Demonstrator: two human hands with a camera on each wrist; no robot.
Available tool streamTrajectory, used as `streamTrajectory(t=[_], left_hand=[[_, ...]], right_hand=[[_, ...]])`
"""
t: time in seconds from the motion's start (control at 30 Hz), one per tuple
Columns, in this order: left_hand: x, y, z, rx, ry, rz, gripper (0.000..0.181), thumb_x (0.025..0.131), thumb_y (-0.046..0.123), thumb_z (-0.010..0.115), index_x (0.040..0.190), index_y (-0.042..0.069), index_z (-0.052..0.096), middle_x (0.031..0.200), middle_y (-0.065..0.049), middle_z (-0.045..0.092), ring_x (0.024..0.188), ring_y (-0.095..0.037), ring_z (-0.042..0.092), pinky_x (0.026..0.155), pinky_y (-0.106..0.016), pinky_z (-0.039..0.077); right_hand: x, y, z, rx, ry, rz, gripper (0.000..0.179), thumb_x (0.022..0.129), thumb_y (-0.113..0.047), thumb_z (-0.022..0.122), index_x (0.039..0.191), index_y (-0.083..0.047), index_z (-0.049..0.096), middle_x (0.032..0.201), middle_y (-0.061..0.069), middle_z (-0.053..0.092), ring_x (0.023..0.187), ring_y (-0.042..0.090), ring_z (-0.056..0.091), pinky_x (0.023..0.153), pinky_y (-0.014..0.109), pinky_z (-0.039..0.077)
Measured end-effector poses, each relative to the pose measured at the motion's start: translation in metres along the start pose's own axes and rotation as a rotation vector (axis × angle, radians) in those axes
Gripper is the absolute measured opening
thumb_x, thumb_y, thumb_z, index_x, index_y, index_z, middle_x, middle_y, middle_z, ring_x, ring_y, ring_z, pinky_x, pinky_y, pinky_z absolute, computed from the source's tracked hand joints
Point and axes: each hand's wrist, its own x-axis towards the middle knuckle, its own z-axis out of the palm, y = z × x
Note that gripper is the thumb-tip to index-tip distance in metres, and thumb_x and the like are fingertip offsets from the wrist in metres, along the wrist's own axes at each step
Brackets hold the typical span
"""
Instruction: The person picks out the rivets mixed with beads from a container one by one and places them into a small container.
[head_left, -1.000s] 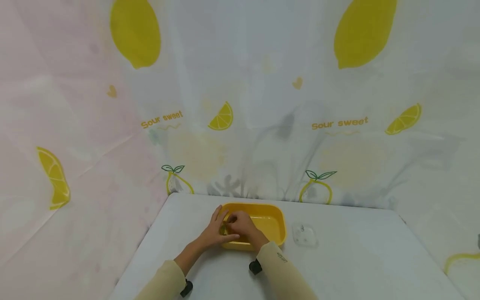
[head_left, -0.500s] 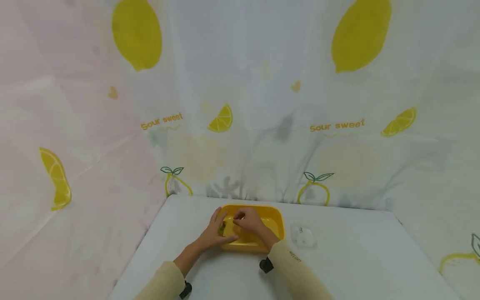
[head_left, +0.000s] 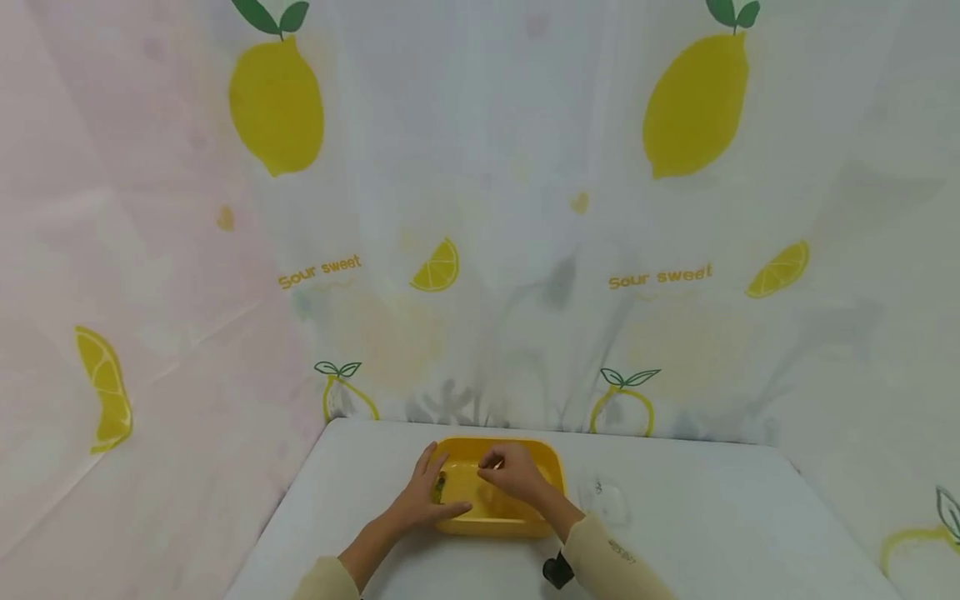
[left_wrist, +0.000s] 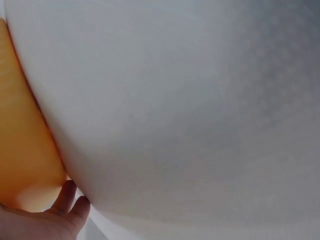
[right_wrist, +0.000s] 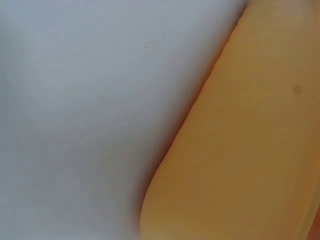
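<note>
A yellow rectangular tray (head_left: 491, 527) lies on the white table. My left hand (head_left: 417, 498) rests at its left end, fingers spread along the rim and thumb reaching over the near edge. In the left wrist view, two fingertips (left_wrist: 77, 212) bend at the tray's outer wall (left_wrist: 30, 145). Beside that hand, inside the tray, lies a small green and dark thing (head_left: 440, 482). Over the middle of the tray hovers my right hand (head_left: 517, 475), fingers curled and tips drawn together; I cannot tell whether something thin is between them.
To the right of the tray lies a clear plastic piece (head_left: 606, 502) with a small dark mark. The white table (head_left: 697, 508) reaches back to a hanging cloth (head_left: 480, 350) printed with lemons, which also closes off the sides.
My right hand has moved right, away from the green thing and my left hand, its fingers still curled. My left hand has stayed at the tray's left end. The head view has tilted upward.
</note>
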Motion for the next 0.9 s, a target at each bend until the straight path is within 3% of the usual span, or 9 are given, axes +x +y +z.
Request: streamTrajectory(t=[0.33,0.5,0.77,0.9], left_hand=[[-0.01,0.005,0.005,-0.003,-0.031,-0.008,0.102,0.081,0.05,0.077,0.154,0.001,0.027,0.163,-0.025,0.005,0.14,-0.052,0.032,0.103,-0.066,0.04],[-0.008,0.008,-0.001,0.007,0.001,0.002,0.102,0.079,0.052,0.077,0.154,0.002,0.029,0.163,-0.025,0.006,0.14,-0.051,0.033,0.103,-0.065,0.04],[-0.006,0.01,-0.007,0.013,-0.007,0.0,0.103,0.079,0.052,0.078,0.153,0.0,0.029,0.163,-0.026,0.005,0.14,-0.051,0.032,0.104,-0.064,0.039],[-0.002,0.009,-0.005,0.024,-0.015,-0.002,0.103,0.079,0.054,0.077,0.154,0.002,0.029,0.164,-0.023,0.004,0.141,-0.049,0.033,0.105,-0.063,0.039]], right_hand=[[-0.02,0.004,-0.007,0.016,-0.009,0.016,0.006,0.089,-0.009,0.071,0.086,-0.004,0.073,0.083,0.005,0.071,0.07,0.005,0.058,0.062,0.021,0.049],[-0.016,0.003,-0.014,0.008,0.008,0.012,0.007,0.09,-0.01,0.071,0.086,-0.004,0.073,0.084,0.006,0.071,0.069,0.004,0.057,0.062,0.021,0.049],[-0.013,-0.004,-0.029,0.051,-0.017,0.031,0.006,0.09,-0.009,0.07,0.089,-0.003,0.073,0.086,0.007,0.071,0.071,0.007,0.058,0.062,0.021,0.05],[-0.017,-0.004,-0.042,0.018,-0.007,0.029,0.005,0.089,-0.01,0.072,0.089,-0.006,0.073,0.085,0.005,0.071,0.071,0.007,0.059,0.063,0.021,0.051]])
